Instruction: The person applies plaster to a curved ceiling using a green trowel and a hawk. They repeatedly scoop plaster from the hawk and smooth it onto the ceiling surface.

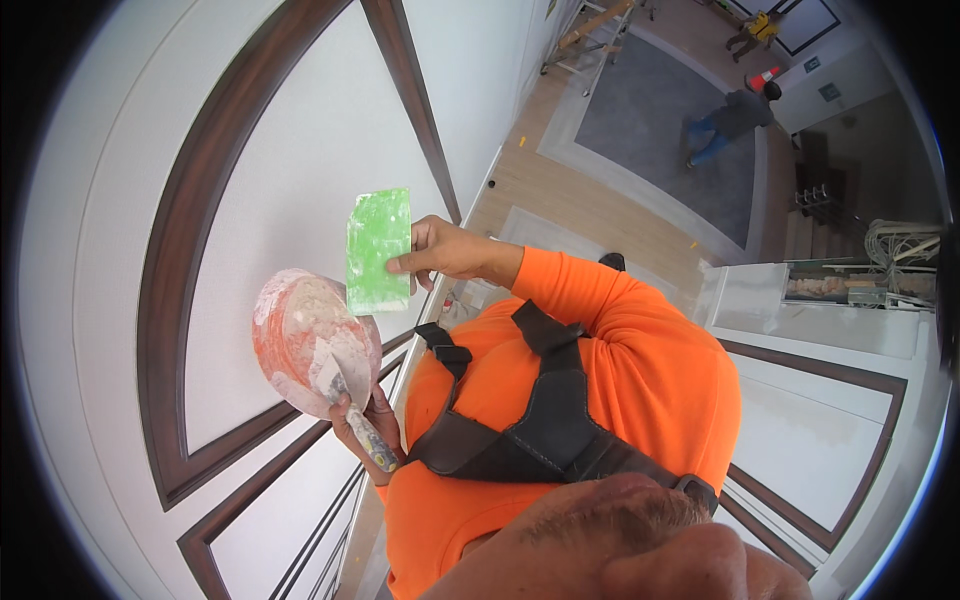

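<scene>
My right hand (425, 250) holds a green plastic spreader (377, 240) smeared with white, thumb on its face, in front of the white wall panel (270, 150). Just below and left of it, my left hand (380, 415) grips a round red container (275, 330) coated and partly filled with pale compound, along with a putty knife (370, 440) whose blade rests in the compound and whose handle sticks out over the rim. The spreader is close to the container's rim; whether they touch I cannot tell.
Dark wood mouldings (160, 330) frame the wall. Beyond are a wheeled scaffold (585, 45), a dark floor mat (660, 140), an orange cone (762, 77), a person in dark clothing (740, 120) and another in yellow (760, 30). Coiled cables (895, 255) hang at right.
</scene>
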